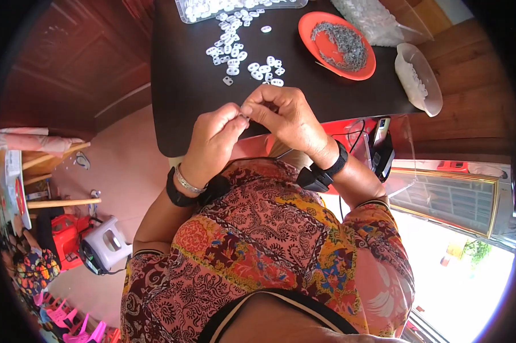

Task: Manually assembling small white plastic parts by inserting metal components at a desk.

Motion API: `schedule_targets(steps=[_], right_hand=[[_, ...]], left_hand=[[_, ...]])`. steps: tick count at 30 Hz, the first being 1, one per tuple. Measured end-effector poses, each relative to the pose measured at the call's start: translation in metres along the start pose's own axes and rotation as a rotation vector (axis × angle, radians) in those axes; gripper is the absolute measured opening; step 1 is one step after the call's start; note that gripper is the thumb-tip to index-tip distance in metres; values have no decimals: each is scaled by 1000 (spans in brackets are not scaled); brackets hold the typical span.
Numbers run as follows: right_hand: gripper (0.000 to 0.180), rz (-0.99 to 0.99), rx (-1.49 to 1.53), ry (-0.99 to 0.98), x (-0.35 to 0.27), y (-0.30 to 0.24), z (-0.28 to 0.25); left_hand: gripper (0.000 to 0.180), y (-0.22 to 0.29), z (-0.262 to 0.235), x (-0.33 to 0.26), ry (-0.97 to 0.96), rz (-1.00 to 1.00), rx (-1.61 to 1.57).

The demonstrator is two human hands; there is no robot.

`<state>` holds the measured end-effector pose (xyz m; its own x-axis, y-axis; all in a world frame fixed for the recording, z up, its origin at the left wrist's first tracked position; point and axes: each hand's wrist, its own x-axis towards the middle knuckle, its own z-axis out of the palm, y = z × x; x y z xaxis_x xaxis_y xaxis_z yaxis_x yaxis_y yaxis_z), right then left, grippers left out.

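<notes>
My left hand [217, 132] and my right hand [289, 119] meet over the near edge of the dark table [195, 103]. Thumb and fingers of each are pinched together at one spot. A tiny piece seems to sit between the fingertips, too small and covered to name. Just beyond my hands lies a small group of white oval plastic pieces with holes [265, 70]. A longer trail of the same pieces [230, 48] runs back toward a clear tray [185, 12] heaped with more of them.
On the right stands an orange-red plate [308, 30] with a heap of thin grey metal pieces. Behind it lies a clear bag [372, 23] of whitish pieces. A translucent scoop-shaped container [434, 97] holds small white bits at the table's right edge. Another person [38, 266] sits at far left.
</notes>
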<state>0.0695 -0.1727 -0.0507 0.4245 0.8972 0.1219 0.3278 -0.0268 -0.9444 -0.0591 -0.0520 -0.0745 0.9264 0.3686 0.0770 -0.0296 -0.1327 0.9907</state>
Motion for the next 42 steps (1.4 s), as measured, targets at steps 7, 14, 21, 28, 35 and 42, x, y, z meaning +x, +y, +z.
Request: schedule_targets(steps=[7, 14, 21, 28, 35, 42], right_hand=[[18, -141, -421, 59, 53, -6, -52], [19, -436, -1244, 50, 142, 58, -102], [11, -449, -1381, -53, 153, 70, -98], [16, -364, -1174, 46, 121, 44, -87], [21, 43, 8, -25, 45, 11, -66], [16, 133, 537, 96, 4, 17, -44]], left_hand=[[20, -2, -11, -2, 5, -91, -219], [19, -3, -9, -1, 59, -70, -209], [18, -4, -11, -3, 71, -84, -236], [21, -5, -9, -2, 64, -60, -263], [21, 10, -7, 4, 21, -153, -284], [22, 29, 12, 19, -31, -92, -215]])
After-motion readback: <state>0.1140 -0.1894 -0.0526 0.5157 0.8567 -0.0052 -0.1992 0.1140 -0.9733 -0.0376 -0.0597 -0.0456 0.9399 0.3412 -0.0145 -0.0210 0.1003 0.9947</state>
